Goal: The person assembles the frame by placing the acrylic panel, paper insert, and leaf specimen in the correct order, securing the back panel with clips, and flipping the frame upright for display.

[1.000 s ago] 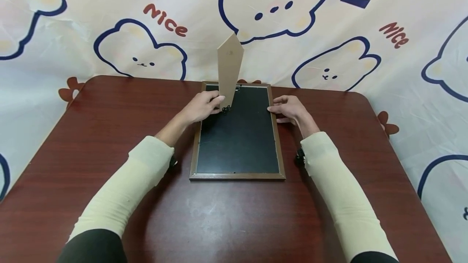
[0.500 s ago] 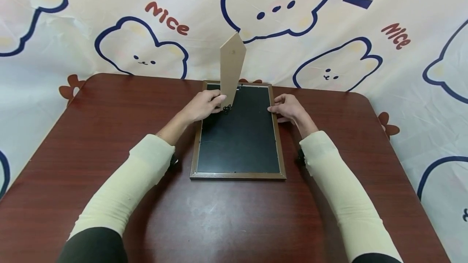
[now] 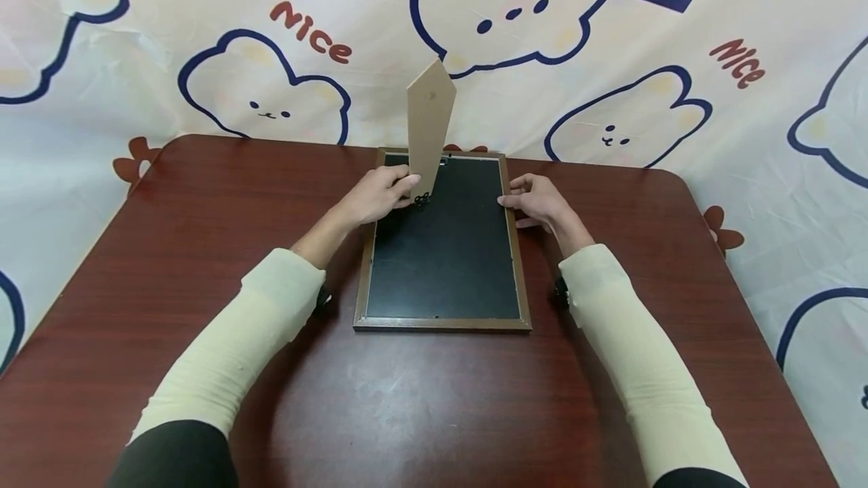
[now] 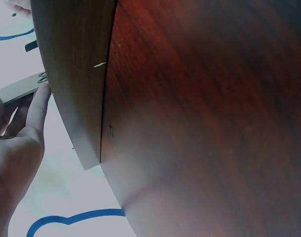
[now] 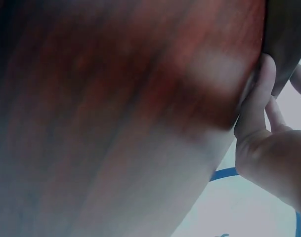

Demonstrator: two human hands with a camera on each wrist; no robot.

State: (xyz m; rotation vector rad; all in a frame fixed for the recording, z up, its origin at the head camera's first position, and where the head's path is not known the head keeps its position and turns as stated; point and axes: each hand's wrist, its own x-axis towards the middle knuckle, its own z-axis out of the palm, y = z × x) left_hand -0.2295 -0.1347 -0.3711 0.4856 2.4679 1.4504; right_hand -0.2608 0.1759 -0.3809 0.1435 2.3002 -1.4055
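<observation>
A picture frame [image 3: 444,324] lies back up on the table, its brown border around a black backing board [image 3: 444,262]. From the board rises a tan stand [image 3: 429,119] with a pointed top, standing upright on a small dark hinge [image 3: 422,199]. My left hand [image 3: 375,194] pinches the stand low down at its left edge, near the hinge. In the left wrist view, those fingers [image 4: 37,111] reach the stand by the hinge. My right hand [image 3: 539,202] rests at the frame's right border, fingertips on the rim; in the right wrist view, one finger [image 5: 261,94] lies along the frame's side.
The frame lies toward the far side of a reddish-brown wooden table [image 3: 420,413]. A metal hanger [image 3: 444,161] sits at the board's far end. Behind the table hangs a pale cloth [image 3: 488,111] printed with cartoon animals.
Both hands keep their places on the stand and the frame's border. The view itself has shifted very slightly; the stand remains upright.
</observation>
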